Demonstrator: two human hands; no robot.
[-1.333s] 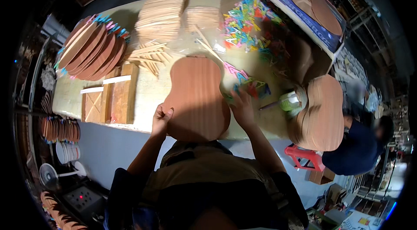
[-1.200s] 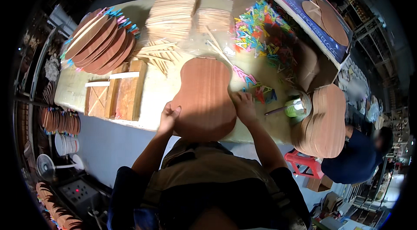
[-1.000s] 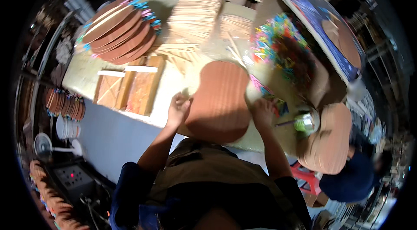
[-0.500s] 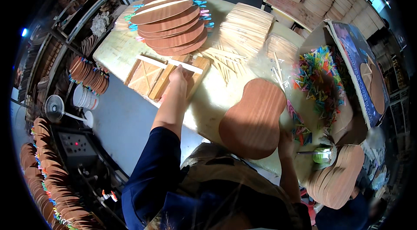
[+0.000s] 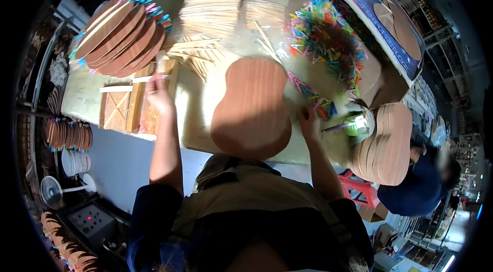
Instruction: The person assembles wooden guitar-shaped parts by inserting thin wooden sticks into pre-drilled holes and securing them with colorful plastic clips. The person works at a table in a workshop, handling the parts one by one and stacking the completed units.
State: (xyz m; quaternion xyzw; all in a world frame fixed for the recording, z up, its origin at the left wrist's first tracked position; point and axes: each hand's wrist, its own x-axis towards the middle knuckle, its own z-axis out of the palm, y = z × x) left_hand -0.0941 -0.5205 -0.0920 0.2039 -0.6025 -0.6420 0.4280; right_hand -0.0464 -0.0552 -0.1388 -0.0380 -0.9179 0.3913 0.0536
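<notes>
A wooden jig with raised blocks stands near the table's left front edge. My left hand is over it, fingers closed on a pale wood strip lying across the blocks; blur hides the exact grip. A brown guitar-shaped wood panel lies flat in front of me, touched by neither hand. My right hand is right of the panel, beside several loose clothespins. Its thumb and fingers look slightly apart, with nothing plainly held.
Overlapping brown panels with clothespins along their edges lie at far left. Thin wood strips are stacked at the back. A cardboard box adjoins a colourful clothespin pile. Guitar-shaped pieces stand at right, near another person.
My view has swung right, so the table's things appear farther left. My right hand has come from beside the panel's lower edge up to the clothespins. My left hand stays at the jig.
</notes>
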